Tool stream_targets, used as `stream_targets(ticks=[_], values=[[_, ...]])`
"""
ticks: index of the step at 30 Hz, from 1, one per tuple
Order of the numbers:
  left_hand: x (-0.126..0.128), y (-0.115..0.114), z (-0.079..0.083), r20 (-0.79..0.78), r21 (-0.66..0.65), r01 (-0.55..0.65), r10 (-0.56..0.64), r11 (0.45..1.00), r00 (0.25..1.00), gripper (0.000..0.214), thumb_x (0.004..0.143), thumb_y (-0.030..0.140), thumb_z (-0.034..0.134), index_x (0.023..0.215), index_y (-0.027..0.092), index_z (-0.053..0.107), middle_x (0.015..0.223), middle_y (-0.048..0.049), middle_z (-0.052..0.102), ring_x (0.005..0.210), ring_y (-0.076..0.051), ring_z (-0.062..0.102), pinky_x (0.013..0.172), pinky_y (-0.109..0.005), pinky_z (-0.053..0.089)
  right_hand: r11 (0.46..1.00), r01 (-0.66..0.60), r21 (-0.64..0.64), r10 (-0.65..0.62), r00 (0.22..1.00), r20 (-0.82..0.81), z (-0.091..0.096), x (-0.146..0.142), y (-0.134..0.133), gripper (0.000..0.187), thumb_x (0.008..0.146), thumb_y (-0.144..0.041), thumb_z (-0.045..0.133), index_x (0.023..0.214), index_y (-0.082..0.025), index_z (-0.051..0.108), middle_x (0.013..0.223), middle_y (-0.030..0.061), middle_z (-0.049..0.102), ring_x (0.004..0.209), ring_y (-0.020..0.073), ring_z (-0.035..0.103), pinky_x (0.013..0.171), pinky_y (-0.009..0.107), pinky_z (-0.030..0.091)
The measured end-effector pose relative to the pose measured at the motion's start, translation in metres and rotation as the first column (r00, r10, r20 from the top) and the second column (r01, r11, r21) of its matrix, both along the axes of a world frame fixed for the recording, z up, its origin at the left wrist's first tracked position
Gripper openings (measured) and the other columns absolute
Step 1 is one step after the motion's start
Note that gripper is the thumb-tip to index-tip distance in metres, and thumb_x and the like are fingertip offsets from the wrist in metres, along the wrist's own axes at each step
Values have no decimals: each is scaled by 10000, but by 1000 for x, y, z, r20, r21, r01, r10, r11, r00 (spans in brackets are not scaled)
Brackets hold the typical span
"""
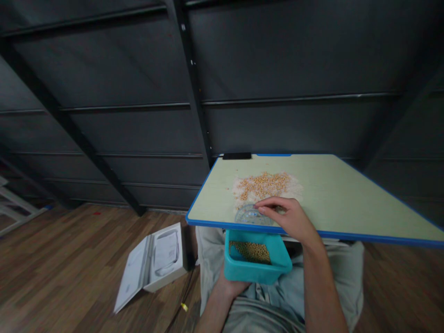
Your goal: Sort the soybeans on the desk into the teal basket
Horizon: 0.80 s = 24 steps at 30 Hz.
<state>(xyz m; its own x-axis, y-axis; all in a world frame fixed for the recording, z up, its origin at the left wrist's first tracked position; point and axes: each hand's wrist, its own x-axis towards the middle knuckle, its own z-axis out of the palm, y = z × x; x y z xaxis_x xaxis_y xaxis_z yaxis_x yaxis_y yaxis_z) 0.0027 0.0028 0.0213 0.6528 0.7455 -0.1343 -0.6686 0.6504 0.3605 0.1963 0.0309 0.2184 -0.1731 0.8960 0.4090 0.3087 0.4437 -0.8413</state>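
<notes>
In my lap sits a teal plastic box (256, 274) with soybeans (254, 252) along its bottom. My left hand (231, 284) holds this box from below, the fingers hidden under it. A clear round dish (248, 215) rests at the table's front edge. Over its right side is my right hand (282, 212), thumb and forefinger brought close together. Whatever they pinch, if anything, is too small to make out. Just beyond the dish, yellow beans (265, 183) are spread among white rice-like grains (294, 187) in a loose pile.
The pale table (343, 199) has a blue rim. A black flat object (237, 156) lies at its far left corner. On the wooden floor to the left stands an opened white box (166, 254), near a dark cable. A dark panelled wall (277, 55) rises behind the table.
</notes>
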Motion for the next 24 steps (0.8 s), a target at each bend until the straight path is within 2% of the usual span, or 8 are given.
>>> stream_targets(ticks=[6, 9, 13, 17, 24], values=[[1, 0, 3, 29, 80, 19, -21, 997, 999, 440, 984, 433, 445, 1238, 266, 763, 1433, -64, 706, 1505, -263, 469, 1277, -519, 259, 1000, 4, 8, -4, 1000, 0, -2, 0, 3, 111, 905, -298, 727, 929, -274, 832, 967, 31, 839, 913, 230, 765, 819, 364, 578], [0, -2, 0, 49, 128, 25, -31, 991, 998, 419, 974, 427, 468, 1152, 249, 803, 1428, -78, 709, 1510, -277, 460, 1281, -519, 252, 997, 70, 41, -70, 998, 5, -5, -1, 6, 133, 922, -300, 705, 951, -264, 830, 986, 36, 837, 916, 230, 760, 810, 363, 573], [-2, -4, 4, 1, 144, 12, -12, 989, 1000, 389, 959, 411, 487, 1083, 258, 824, 1339, -69, 762, 1487, -273, 490, 1277, -517, 263, 977, 195, 88, -193, 981, -32, -8, -1, 10, 148, 922, -297, 691, 958, -240, 823, 1008, 59, 834, 915, 242, 759, 778, 365, 573], [-1, -5, 11, -10, 167, 10, -9, 986, 1000, 357, 938, 360, 492, 980, 283, 838, 1241, -34, 806, 1468, -254, 513, 1279, -502, 254, 967, 236, 101, -228, 970, -85, -11, 2, 13, 156, 922, -313, 693, 970, -236, 819, 1038, 73, 832, 942, 253, 759, 785, 372, 577], [1, -4, 13, 26, 171, 14, -19, 985, 999, 376, 961, 340, 473, 984, 278, 843, 1221, -45, 813, 1459, -278, 526, 1279, -515, 264, 956, 282, 83, -267, 950, -160, -17, 4, 17, 168, 923, -340, 687, 966, -234, 810, 1024, 78, 828, 931, 258, 757, 828, 401, 578]])
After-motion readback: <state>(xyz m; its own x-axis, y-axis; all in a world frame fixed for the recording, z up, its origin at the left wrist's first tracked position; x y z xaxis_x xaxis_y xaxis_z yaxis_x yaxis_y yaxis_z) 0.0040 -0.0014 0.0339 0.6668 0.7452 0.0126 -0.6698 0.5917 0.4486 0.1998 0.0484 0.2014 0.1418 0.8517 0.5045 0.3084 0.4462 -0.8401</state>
